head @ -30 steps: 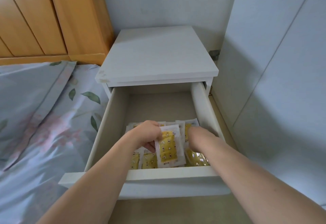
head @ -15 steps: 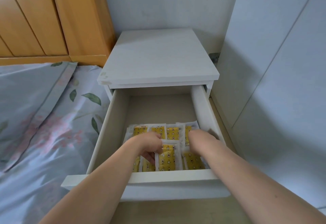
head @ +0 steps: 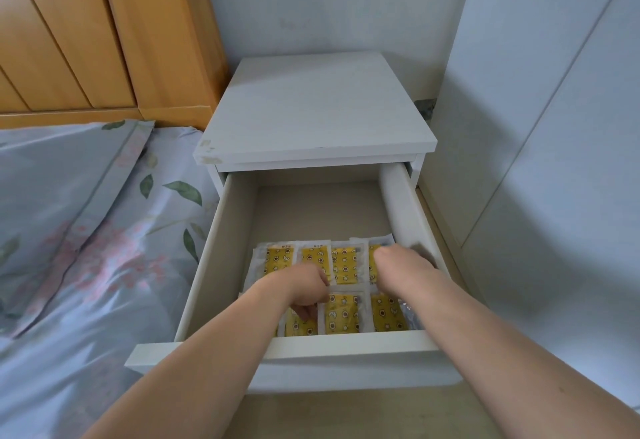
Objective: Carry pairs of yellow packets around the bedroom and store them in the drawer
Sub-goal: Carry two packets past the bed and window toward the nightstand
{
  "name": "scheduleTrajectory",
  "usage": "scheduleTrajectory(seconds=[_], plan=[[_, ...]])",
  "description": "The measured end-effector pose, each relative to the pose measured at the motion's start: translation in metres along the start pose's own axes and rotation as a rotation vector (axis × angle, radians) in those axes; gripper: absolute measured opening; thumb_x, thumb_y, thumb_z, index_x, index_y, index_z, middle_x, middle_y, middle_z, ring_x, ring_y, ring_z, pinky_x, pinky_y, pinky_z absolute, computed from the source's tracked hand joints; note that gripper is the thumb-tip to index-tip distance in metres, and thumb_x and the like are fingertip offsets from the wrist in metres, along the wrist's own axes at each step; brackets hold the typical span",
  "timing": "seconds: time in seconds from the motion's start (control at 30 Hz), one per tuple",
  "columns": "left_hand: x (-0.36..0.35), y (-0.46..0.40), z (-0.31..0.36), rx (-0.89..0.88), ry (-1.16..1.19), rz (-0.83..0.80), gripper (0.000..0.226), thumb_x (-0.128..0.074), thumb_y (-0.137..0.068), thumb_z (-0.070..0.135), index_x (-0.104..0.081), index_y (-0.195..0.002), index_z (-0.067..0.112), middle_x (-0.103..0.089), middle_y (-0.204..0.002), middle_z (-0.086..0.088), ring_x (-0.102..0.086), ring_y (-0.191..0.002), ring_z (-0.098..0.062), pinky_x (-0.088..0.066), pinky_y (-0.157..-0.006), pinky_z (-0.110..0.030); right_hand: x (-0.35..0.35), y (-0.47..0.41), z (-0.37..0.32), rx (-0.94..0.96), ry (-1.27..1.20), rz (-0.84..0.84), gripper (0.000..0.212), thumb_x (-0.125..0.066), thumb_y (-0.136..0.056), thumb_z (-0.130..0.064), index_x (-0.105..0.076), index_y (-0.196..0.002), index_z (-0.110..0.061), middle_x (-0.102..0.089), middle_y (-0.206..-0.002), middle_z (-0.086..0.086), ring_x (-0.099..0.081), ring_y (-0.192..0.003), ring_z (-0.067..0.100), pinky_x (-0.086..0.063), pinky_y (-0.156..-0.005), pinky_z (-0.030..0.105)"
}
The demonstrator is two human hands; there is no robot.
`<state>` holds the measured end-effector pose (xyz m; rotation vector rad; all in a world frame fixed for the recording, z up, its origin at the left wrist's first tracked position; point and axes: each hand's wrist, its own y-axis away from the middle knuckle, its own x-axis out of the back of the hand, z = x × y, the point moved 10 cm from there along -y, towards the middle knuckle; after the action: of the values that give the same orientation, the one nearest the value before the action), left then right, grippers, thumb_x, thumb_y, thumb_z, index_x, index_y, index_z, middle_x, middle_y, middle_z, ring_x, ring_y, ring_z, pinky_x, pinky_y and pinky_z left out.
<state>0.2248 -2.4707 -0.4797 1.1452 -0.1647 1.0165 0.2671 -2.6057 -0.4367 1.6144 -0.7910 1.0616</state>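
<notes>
Yellow packets (head: pixel 343 264) lie flat on the floor of the open drawer (head: pixel 221 248) of the white nightstand (head: pixel 311 116), in two rows towards its front. Head view: each is a small sachet, yellow panel printed with little bears and stars, bordered by a pale sealed margin. They look light, thin and limp, with a slick film that would probably slide under a flat palm, so a pinch on the sealed margin seems the safest hold. The left hand (head: pixel 304 286) has its fingers (head: pixel 306 312) curled down on a front-row packet (head: pixel 299 326), apparently pinching its top edge. The right hand (head: pixel 403 270) is knuckles-up over the back row; whether its fingers grip anything I cannot tell
</notes>
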Motion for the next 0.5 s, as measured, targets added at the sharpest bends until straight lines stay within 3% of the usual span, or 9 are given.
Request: scheduleTrajectory(seconds=[0.2,0.4,0.5], plan=[[0.006,-0.005,0.008,-0.069,-0.084,0.070,0.036,-0.051,-0.099,0.014,-0.057,-0.135,0.013,-0.064,-0.093,-0.001,-0.065,-0.071,-0.011,-0.054,-0.060,-0.018,-0.007,-0.009,0.004,0.003,-0.018,0.011,0.024,-0.052,-0.088,0.000,-0.065,-0.105,-0.011,-0.064,-0.097,0.006,-0.062,-0.080,0.020,-0.052,-0.069,0.028],[0.020,-0.009,0.007,-0.083,-0.094,0.173,0.035,-0.052,-0.098,0.015,-0.058,-0.132,0.014,-0.065,-0.108,-0.004,-0.065,-0.083,-0.016,-0.056,-0.070,-0.023,-0.004,-0.012,0.001,0.019,0.007,0.035,0.024,-0.052,-0.085,-0.001,-0.064,-0.101,-0.013,-0.065,-0.096,0.006,-0.062,-0.079,0.020,-0.051,-0.065,0.028],[0.039,0.014,0.006,-0.050,-0.088,0.327,0.032,-0.049,-0.098,0.019,-0.062,-0.127,0.014,-0.065,-0.116,-0.004,-0.064,-0.094,-0.017,-0.055,-0.082,-0.029,0.009,0.007,-0.010,0.066,-0.040,0.068,0.016,-0.055,-0.084,-0.006,-0.065,-0.093,-0.015,-0.065,-0.092,0.004,-0.062,-0.075,0.017,-0.052,-0.063,0.027]])
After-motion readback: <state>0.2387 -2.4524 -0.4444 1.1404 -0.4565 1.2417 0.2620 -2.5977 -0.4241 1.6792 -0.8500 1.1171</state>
